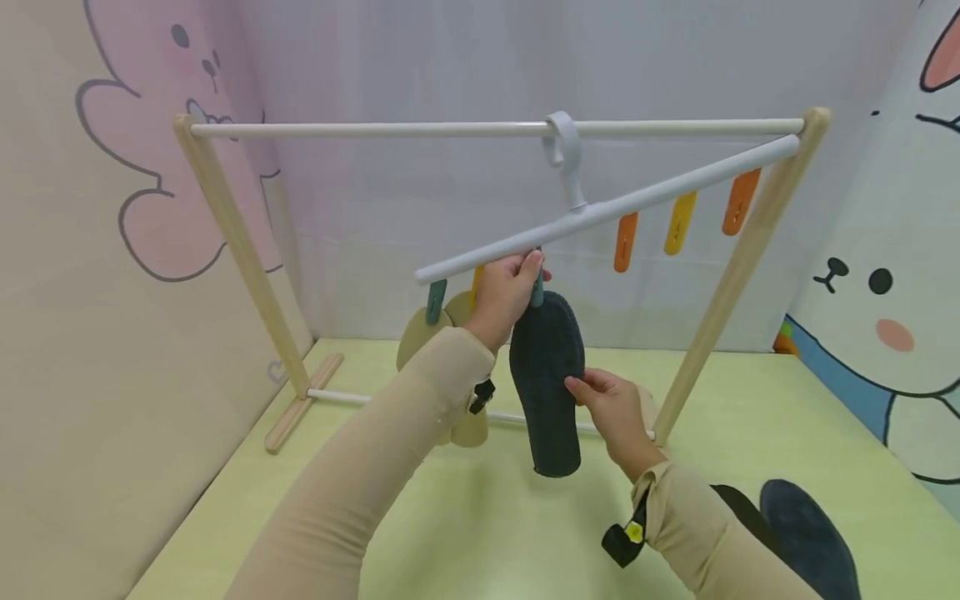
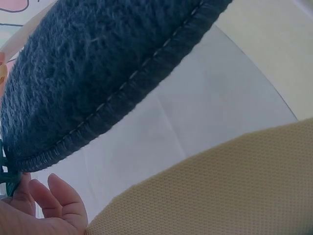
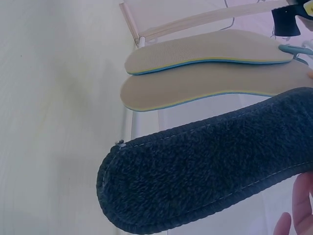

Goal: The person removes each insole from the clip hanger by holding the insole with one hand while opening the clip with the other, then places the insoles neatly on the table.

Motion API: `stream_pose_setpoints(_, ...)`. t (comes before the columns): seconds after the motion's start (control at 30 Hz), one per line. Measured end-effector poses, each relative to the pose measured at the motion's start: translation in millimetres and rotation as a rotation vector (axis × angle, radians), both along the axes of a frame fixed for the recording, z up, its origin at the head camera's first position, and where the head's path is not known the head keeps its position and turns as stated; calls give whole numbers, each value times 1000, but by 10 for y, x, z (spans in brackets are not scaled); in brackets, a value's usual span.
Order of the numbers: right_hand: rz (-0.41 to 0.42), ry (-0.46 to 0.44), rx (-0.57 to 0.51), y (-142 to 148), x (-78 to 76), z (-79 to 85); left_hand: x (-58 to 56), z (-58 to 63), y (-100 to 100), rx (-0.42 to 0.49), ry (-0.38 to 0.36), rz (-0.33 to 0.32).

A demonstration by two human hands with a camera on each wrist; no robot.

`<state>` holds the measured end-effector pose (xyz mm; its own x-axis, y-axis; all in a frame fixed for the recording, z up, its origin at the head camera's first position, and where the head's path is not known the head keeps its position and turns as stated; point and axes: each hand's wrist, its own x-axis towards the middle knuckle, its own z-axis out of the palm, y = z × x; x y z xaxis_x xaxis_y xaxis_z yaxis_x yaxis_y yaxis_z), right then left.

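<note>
A dark blue fleecy insole (image 1: 551,383) hangs upright below the white hanger bar (image 1: 510,246), its top at a green clip (image 1: 537,290). My left hand (image 1: 504,296) pinches this clip between thumb and fingers, just under the bar. Lower down, my right hand (image 1: 617,412) pinches the insole's right edge at mid-length. The left wrist view shows the stitched edge of the fleecy insole (image 2: 107,73) beside the green clip (image 2: 9,174). Behind my left arm hang two beige insoles (image 3: 205,51), partly hidden in the head view, from a green clip (image 1: 436,302) and a yellow clip (image 1: 476,287).
The hanger's hook (image 1: 566,154) sits on the rack's top rail (image 1: 375,131), and the bar tilts down to the left. Orange clips (image 1: 626,242) and a yellow clip (image 1: 680,223) dangle at right. Another dark insole (image 1: 810,533) lies on the table by my right sleeve.
</note>
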<state>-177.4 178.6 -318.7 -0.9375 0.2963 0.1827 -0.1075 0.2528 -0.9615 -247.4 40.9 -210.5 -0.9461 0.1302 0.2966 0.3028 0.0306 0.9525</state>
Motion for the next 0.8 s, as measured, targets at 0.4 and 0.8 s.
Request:
stream_pose_setpoints(0.4, 11, -9, 55, 30, 32, 6, 4, -10, -9, 11, -8, -3)
stream_pose_setpoints(0.8, 34, -29, 93, 165, 124, 10, -15, 11, -50, -49, 26, -23)
